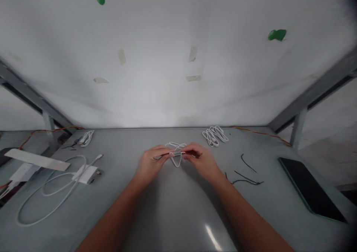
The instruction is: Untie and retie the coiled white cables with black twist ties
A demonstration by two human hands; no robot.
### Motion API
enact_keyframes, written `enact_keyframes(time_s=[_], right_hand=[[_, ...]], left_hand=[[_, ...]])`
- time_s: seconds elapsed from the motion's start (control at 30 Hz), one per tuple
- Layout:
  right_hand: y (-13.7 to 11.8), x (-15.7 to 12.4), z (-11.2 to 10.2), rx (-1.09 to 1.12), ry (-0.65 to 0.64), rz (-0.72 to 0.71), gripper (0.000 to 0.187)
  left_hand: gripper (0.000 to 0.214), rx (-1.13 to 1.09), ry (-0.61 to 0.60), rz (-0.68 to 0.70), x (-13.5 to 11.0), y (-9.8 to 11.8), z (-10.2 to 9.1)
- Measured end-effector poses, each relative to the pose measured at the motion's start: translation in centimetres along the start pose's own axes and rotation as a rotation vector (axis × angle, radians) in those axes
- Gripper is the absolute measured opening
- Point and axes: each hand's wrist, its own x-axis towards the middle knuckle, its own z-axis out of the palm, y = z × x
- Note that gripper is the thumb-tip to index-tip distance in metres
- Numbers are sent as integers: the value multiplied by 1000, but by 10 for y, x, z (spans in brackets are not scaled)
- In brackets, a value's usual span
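The left hand and the right hand are close together above the middle of the desk, both narrowly closed, with fingers curled and thumbs on top. Between them they pinch a looped white cable, with its strands gathered at the fingertips and loops showing above and below. A small pale band or clip seems to sit on the strands between the hands, but it is too blurred to make out. Neither hand touches anything else.

Three more white cables lie on the grey metal desk. A bundled white cable sits at the far edge, ahead and to the right of the hands. A smaller bundled white cable lies at the far left, and a long, loose white cable sprawls nearer on the left, running to a white rectangular charger. Further left, a long flat white strip rests across a white box, whose edges are partly hidden.

To the right lie thin black wires, perhaps two or three pieces, and a black flat tablet near the desk's right edge. Two orange-and-dark wires run along the far edge, one on each side.
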Motion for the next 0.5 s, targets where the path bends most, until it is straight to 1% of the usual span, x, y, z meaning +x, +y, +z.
enact_keyframes(time_s=[0.1, 0.17, 0.23, 0.3, 0.37, 0.4, 0.47, 0.5], right_hand=[[1, -1, 2, 22, -10, 30, 16], [2, -1, 3, 30, -17, 55, 17], [2, -1, 3, 32, -2, 72, 20], [3, 2, -2, 38, 63, 82, 24], [5, 6, -14, 51, 164, 87, 29], [7, 8, -22, 56, 225, 91, 31], [12, 12, -43, 51, 353, 109, 36], [15, 13, -56, 40, 418, 125, 37]], left_hand=[[13, 9, -2, 52, 0, -3, 0], [14, 9, -3, 54, 0, -2, 1], [15, 7, 12, 17, 1, -2, 1], [19, 8, 63, -62, 3, -3, -3], [28, 21, 155, -159, 6, -8, -13], [34, 40, 204, -207, 8, -12, -22], [45, 140, 302, -299, 10, -22, -47], [49, 230, 335, -348, 11, -27, -61]])
